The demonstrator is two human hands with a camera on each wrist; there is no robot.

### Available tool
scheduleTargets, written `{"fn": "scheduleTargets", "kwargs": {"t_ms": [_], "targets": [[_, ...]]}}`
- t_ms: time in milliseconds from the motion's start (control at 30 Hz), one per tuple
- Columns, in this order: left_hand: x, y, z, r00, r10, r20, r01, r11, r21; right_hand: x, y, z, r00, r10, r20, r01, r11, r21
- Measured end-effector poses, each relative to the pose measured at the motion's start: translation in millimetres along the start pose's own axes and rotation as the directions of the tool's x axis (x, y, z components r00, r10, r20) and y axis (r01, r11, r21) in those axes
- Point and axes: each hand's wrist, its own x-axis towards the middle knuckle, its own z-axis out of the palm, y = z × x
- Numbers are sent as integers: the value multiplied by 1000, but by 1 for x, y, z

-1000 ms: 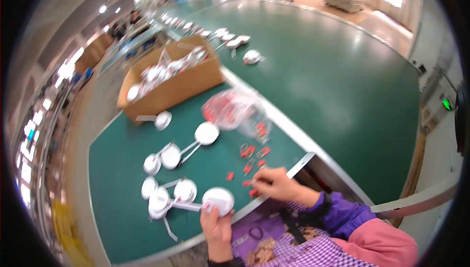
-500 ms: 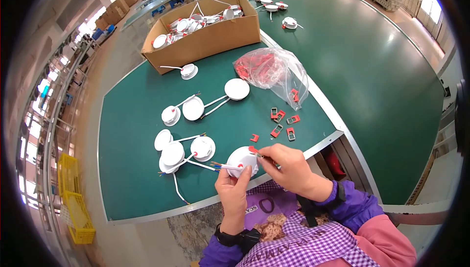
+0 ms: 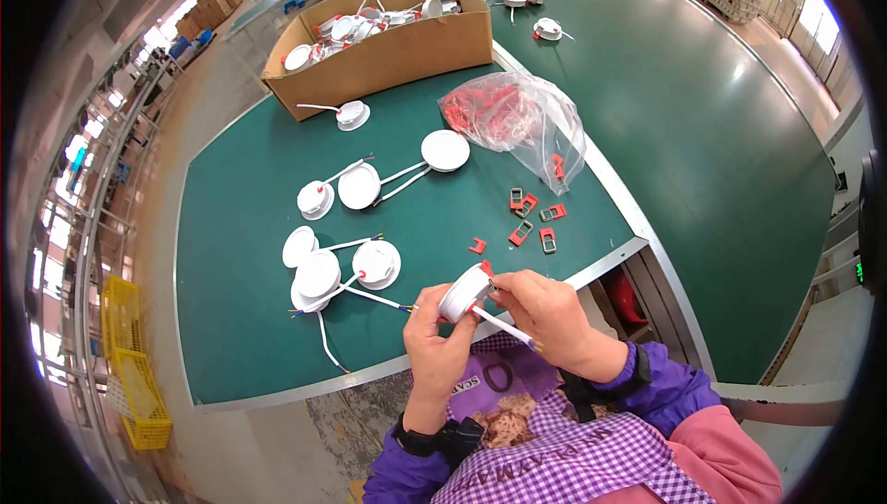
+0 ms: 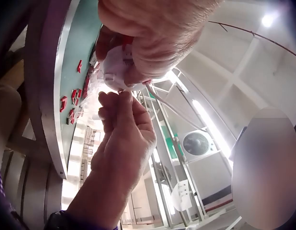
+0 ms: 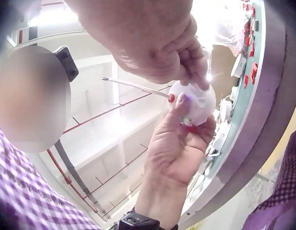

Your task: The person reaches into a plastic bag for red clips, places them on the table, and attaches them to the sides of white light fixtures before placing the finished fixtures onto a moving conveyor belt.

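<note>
Lamp (image 3: 465,297), white and tilted, is held over the near edge of the tabletop (image 3: 240,347). The left hand (image 3: 438,352) has its grip clamped on the lamp; the right hand (image 3: 554,319) pinches a red clip (image 3: 487,267) at the rim. Loose clips (image 3: 521,233) lie beyond.

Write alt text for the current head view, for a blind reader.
A person's left hand holds a round white fixture while the right hand pinches at its rim, by the near edge of a green table. More white fixtures, loose red clips, a clear bag of red parts and a filled cardboard box lie beyond.
</note>
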Motion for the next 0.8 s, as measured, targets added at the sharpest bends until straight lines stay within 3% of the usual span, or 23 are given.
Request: {"fn": "scheduleTargets", "kwargs": {"t_ms": [133, 233, 300, 367, 433, 467, 500, 567, 633, 700, 800], "targets": [[2, 3, -1, 1000, -11, 29, 10, 1000, 16, -1, 0, 0, 999, 39, -29, -37, 998, 49], [-1, 4, -5, 993, -92, 68, 98, 991, -90, 3, 1, -7, 1000, 12, -24, -11, 1000, 28], [-4, 4, -10, 973, -118, 197, 145, 981, -129, 3, 4, -15, 991, 127, 52, -136, 965, 223], [-8, 11, -11, 962, -156, 225, 205, 955, -216, 1, 3, -21, 990, 97, 106, -117, 971, 207], [-13, 19, -7, 945, -190, 266, 270, 913, -305, 0, -10, -29, 913, 371, 168, -406, 794, 453], [-14, 22, -4, 947, -187, 261, 268, 907, -325, 0, -10, -35, 872, 409, 270, -490, 733, 473], [-15, 24, -1, 949, -183, 257, 267, 899, -346, -1, -7, -37, 872, 408, 269, -489, 734, 472], [-17, 25, -5, 949, -170, 267, 254, 912, -321, -2, 0, -42, 819, 398, 414, -564, 695, 447], [-19, 23, -7, 904, -263, 337, 358, 897, -261, -6, -5, -43, 856, 336, 392, -481, 794, 371], [-25, 22, -6, 886, -304, 351, 408, 871, -274, -12, 0, -37, 867, 336, 369, -470, 796, 381], [-29, 12, -2, 873, -330, 360, 440, 851, -286, -10, 2, -48, 799, 397, 451, -550, 786, 282]]}}
